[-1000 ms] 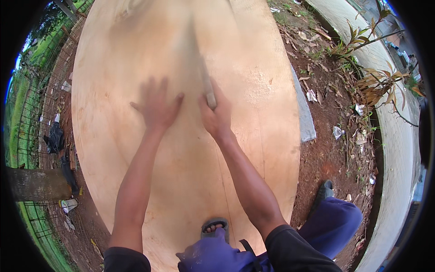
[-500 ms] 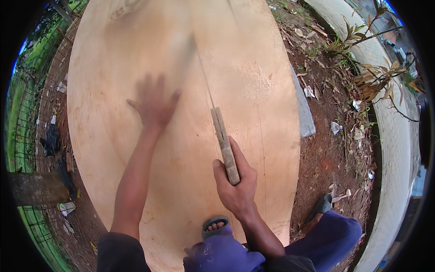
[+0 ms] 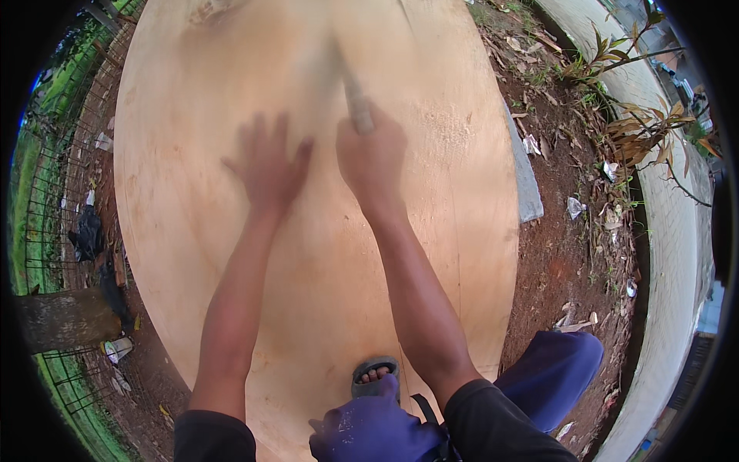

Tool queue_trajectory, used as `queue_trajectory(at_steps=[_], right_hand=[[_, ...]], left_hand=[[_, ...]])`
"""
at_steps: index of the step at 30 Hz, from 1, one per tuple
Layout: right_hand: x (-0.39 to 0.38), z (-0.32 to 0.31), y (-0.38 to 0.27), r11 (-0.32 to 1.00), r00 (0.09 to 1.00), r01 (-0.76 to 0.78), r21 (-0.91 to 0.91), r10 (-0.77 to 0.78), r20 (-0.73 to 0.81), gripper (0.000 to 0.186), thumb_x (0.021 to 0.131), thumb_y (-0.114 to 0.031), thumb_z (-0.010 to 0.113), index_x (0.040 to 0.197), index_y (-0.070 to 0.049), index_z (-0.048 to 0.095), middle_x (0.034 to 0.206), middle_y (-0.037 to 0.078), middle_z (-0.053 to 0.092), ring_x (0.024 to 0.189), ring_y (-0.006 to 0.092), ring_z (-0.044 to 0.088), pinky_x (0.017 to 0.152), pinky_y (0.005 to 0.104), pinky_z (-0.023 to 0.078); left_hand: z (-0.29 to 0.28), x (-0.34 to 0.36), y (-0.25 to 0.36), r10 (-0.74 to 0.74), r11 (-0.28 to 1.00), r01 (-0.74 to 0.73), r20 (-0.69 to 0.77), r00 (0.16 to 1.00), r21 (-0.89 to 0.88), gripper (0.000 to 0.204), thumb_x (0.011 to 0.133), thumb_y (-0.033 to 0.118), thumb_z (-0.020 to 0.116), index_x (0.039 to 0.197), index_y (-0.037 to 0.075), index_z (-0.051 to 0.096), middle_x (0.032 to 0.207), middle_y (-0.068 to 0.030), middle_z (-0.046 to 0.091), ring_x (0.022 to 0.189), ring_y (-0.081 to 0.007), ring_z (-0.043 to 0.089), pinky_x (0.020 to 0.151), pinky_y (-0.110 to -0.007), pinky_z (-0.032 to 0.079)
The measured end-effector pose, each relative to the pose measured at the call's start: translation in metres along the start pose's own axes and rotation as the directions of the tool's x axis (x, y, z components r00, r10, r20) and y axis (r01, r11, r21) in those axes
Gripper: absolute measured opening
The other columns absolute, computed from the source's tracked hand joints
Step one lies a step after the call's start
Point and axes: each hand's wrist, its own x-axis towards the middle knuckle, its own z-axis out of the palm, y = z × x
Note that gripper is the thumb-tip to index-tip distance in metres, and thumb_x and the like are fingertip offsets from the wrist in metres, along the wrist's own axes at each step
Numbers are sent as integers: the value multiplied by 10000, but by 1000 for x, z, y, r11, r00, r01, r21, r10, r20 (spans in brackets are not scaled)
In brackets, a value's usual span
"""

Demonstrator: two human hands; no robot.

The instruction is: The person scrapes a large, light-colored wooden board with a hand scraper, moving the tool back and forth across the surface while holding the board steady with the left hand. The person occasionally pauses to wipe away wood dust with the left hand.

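A large pale plywood sheet fills the middle of the view. My left hand lies spread on it, palm down and fingers apart. Just to its right, my right hand is closed round the wooden handle of a saw. The handle points away from me; its far end and the narrow blade blur into a dark smear on the sheet. Pale sawdust is scattered on the wood right of the saw. A thin line runs down the sheet on that side.
My sandalled foot stands on the sheet at its near end. A grey slab shows beneath its right edge. Beyond lie littered soil, a leafy plant and a low pale wall. On the left are a wire fence and a trunk.
My right hand has pushed the saw forward, away from me, and now lies level with my left hand. The left hand stays spread in nearly the same place.
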Motion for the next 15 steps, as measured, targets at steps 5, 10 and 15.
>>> queue_trajectory(at_steps=[5, 10, 15], right_hand=[[-15, -5, 16, 998, 999, 47, -52, -48, -21, 204, 892, -86, 606, 1021, 68, 640, 666, 187, 602, 565, 250, 598, 587, 417, 491], [-196, -80, 55, 990, 990, 138, -5, -138, 26, 599, 829, 65, 653, 1411, 121, 521, 761, 140, 691, 608, 104, 657, 591, 274, 534], [-86, -30, 24, 994, 999, -41, 104, 40, 14, 450, 860, 6, 609, 1294, 126, 596, 697, 165, 663, 582, 152, 639, 566, 310, 509]], left_hand=[[2, 0, -3, -9, 999, 8, 27, 1000, 40, 726, 982, 657, 490, 1594, 284, 379, 1703, -102, 208, 1586, -358, 85, 1127, -805, -6], [1, -2, -6, -49, 998, 48, 25, 998, 47, 733, 972, 657, 506, 1594, 291, 379, 1707, -88, 206, 1585, -355, 91, 1133, -802, -9], [4, -1, -6, -33, 999, 33, -11, 999, 29, 720, 973, 640, 515, 1591, 293, 385, 1708, -84, 203, 1585, -351, 95, 1141, -795, -6]])
